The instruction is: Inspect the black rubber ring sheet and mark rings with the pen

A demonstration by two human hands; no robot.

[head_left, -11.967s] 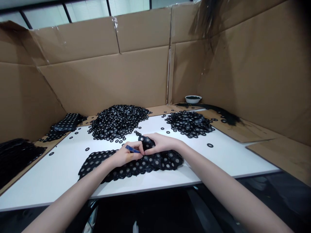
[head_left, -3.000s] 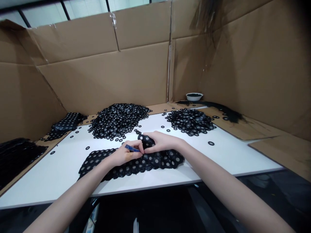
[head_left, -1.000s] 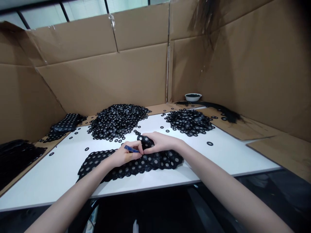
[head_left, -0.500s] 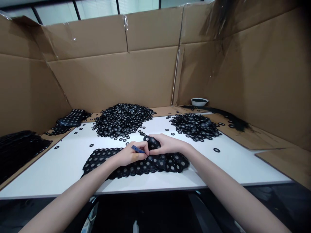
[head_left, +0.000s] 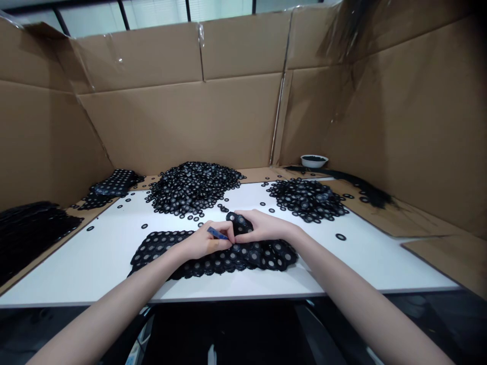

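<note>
A black sheet of joined rings (head_left: 162,245), with pale centres showing, lies across the white board near its front edge. My left hand (head_left: 207,241) is closed around a slim blue tool (head_left: 217,233); its working end is hidden by the fingers. Against the left fingertips, my right hand (head_left: 256,226) pinches a raised, folded part of the ring sheet (head_left: 235,220). The fingertips of both hands meet over the middle of the sheet, and what lies exactly between them is too small to make out.
A large heap of loose black rings (head_left: 192,187) stands at the back, a smaller heap (head_left: 310,200) at the right. Ring sheets (head_left: 116,183) and a dark stack (head_left: 32,238) lie left. A white bowl (head_left: 314,161) and black strands (head_left: 353,181) sit back right. Cardboard walls (head_left: 178,121) enclose the board.
Both hands keep nearly the same pose on the ring sheet. The whole view has shifted very slightly; nothing is visibly taken up or let go.
</note>
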